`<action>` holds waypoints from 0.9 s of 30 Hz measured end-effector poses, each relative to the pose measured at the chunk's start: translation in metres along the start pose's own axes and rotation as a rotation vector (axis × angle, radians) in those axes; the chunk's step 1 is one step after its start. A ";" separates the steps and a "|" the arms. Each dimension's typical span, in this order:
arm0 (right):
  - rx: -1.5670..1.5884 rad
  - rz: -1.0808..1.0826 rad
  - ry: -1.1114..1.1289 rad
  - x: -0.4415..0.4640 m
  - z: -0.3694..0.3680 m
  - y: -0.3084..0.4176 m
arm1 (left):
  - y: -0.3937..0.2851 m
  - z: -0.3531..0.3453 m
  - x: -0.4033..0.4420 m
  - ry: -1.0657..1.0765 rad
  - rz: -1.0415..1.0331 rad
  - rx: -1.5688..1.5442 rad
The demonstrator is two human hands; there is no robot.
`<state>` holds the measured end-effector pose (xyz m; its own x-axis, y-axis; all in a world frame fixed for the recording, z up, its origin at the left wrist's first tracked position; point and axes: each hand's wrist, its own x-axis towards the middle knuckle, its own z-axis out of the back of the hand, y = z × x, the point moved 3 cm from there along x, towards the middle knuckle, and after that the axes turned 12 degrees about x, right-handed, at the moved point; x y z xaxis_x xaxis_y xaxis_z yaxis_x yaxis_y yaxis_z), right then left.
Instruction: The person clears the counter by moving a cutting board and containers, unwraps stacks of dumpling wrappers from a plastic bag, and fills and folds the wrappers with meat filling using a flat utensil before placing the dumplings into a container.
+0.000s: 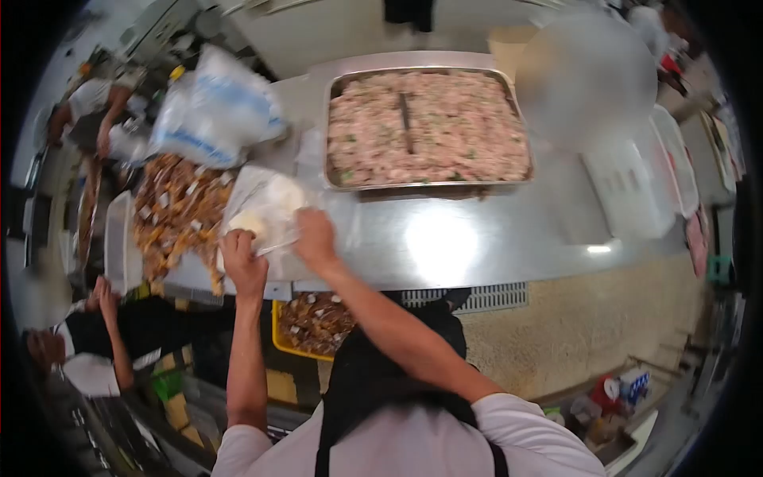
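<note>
Plastic bag: clear, between both hands on the desk, with pale, soft-looking pieces showing in or under the film.
Right hand: closed on the bag's right edge.
Left hand: fingers curled at its near-left edge, touching; I cannot tell whether they are pinched shut.
Pale pieces: not separated from the plastic; whether the bag has been opened is unclear, so the handling looks partway along.
Brown pieces: heaped just beside the bag at 9 o'clock, loose, small white bits among them; no sorting shows.
Blue-and-white bag: at 11 o'clock, bulging, its contents apparently not emptied out.
Metal tray: at 2 o'clock, apart from the bag; its pink mixture is already spread out nearly edge to edge, a dark bar on top.
Yellow crate: at 5 o'clock, below the desk, more brown pieces inside.
White tubs: at 3 o'clock, far end.
Co-worker: at 8 o'clock, hands together, away from the bag.
</note>
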<state>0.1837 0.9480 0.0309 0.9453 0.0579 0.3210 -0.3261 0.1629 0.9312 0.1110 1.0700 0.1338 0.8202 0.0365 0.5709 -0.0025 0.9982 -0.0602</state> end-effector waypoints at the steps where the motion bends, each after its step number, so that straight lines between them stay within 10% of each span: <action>1: -0.053 -0.119 0.079 -0.001 0.008 -0.005 | 0.014 0.004 -0.004 0.024 0.044 0.083; 15: 0.272 -0.342 0.370 -0.003 0.051 -0.016 | 0.117 -0.025 -0.028 0.212 0.415 -0.280; 19: 0.278 0.320 0.173 -0.011 0.075 0.078 | 0.091 0.005 -0.035 0.217 0.464 -0.231; 21: 0.466 0.164 0.727 -0.041 0.043 0.079 | 0.073 0.015 -0.031 0.220 0.477 -0.209; 27: 0.020 -0.008 0.304 -0.033 -0.061 0.041 | 0.064 0.015 -0.034 0.219 0.405 -0.159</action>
<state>0.1389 1.0128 0.0477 0.9032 0.3493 0.2495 -0.3154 0.1455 0.9377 0.0749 1.1336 0.1226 0.8725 0.3927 0.2906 -0.2732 0.8853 -0.3763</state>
